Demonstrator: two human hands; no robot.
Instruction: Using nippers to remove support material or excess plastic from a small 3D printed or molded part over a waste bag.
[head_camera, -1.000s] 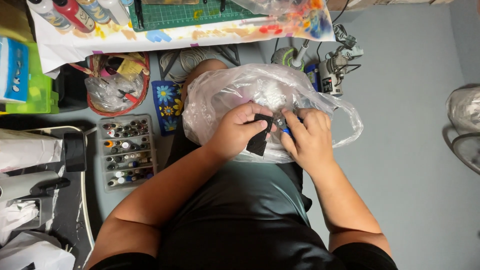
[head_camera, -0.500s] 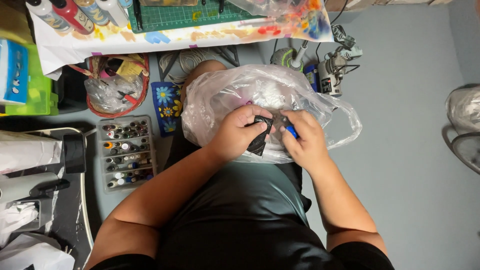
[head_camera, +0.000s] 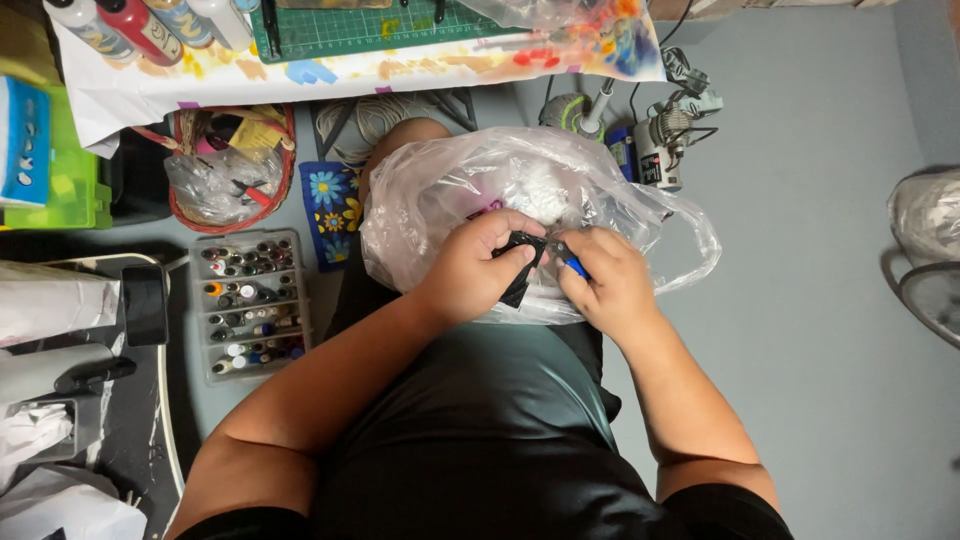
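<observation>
Black and small, the dark piece (head_camera: 518, 268) sits pinched in the left hand (head_camera: 478, 268), right at the middle of the view, over the person's lap. That hand is closed on it, thumb and fingers wrapped round its upper end, while the piece's long axis runs from about one o'clock down to seven o'clock. The right hand (head_camera: 610, 285) comes in from three o'clock, touching distance, curled shut around a small blue-tipped tool (head_camera: 572, 266) whose tip points toward ten o'clock, straight at the dark piece. So the left hand is the holder and the right is the worker, the two nearly knuckle to knuckle.

Both hands rest on a clear plastic bag (head_camera: 640, 210) bunched across the knees, with something white (head_camera: 545, 185) showing through it at twelve o'clock. Out at nine o'clock, on the floor, lies a clear compartment box of small paint pots (head_camera: 248, 302), and beyond it at ten o'clock a round red basket (head_camera: 232, 165) stuffed with odds and ends. At twelve o'clock a green cutting mat (head_camera: 360, 25) lies on the paint-stained surface (head_camera: 330, 70).
</observation>
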